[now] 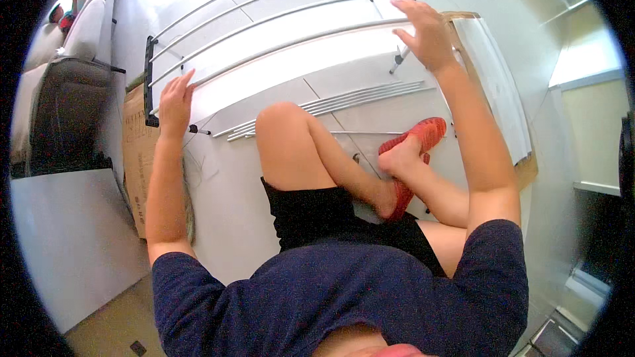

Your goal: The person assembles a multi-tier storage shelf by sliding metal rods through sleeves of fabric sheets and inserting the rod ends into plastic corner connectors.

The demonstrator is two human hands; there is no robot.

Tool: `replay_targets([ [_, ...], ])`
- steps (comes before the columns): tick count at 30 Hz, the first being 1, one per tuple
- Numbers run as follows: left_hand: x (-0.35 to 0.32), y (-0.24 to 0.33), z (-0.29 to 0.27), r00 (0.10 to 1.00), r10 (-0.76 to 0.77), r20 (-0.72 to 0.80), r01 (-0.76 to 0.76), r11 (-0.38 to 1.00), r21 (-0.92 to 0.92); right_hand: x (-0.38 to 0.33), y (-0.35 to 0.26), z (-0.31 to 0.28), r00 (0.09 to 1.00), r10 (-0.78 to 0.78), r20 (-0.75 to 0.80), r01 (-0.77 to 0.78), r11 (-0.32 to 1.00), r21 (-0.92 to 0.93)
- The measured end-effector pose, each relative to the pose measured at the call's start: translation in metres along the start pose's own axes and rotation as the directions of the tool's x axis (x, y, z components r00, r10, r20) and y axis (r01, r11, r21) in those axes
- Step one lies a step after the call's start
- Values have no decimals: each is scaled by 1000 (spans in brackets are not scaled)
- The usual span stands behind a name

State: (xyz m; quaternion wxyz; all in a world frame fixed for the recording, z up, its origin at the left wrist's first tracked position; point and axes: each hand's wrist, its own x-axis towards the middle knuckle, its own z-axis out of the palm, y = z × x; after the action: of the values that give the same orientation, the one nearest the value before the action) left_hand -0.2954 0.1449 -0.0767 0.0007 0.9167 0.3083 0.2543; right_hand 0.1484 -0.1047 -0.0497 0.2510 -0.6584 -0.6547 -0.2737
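Note:
A rack section (291,45) of parallel silver tubes joins two black end bars, just in front of me. My left hand (174,104) is at the rack's near left corner, beside the black end bar (149,69). Its fingers are extended and hold nothing that I can see; whether they touch the bar is unclear. My right hand (426,33) is at the right end, fingers stretched and thumb apart, close to the end of the nearest tube. Short legs with black feet (395,64) show under the rack. Several loose silver tubes (331,104) lie on the floor between the rack and my legs.
Flattened cardboard (137,158) lies at the left, and a white panel on cardboard (496,86) at the right. A grey sofa (86,26) stands at the far left, with another person (66,21) on it. My bent legs and red shoes (423,135) take up the middle.

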Motion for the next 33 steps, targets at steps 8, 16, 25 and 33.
replay_targets([
  [8,-19,-40,15,1000,21,1,-21,996,92,-184,-34,45,592,439,676,-692,707,146],
  [16,-11,-39,10,996,9,93,-10,1000,17,-224,-94,99,418,442,794,-856,484,181],
  [25,-16,-44,15,997,-23,76,17,996,87,-165,-100,68,565,623,541,-811,301,501],
  [33,-12,-58,22,990,-45,136,40,999,37,-149,-2,-24,376,856,356,-780,85,620],
])
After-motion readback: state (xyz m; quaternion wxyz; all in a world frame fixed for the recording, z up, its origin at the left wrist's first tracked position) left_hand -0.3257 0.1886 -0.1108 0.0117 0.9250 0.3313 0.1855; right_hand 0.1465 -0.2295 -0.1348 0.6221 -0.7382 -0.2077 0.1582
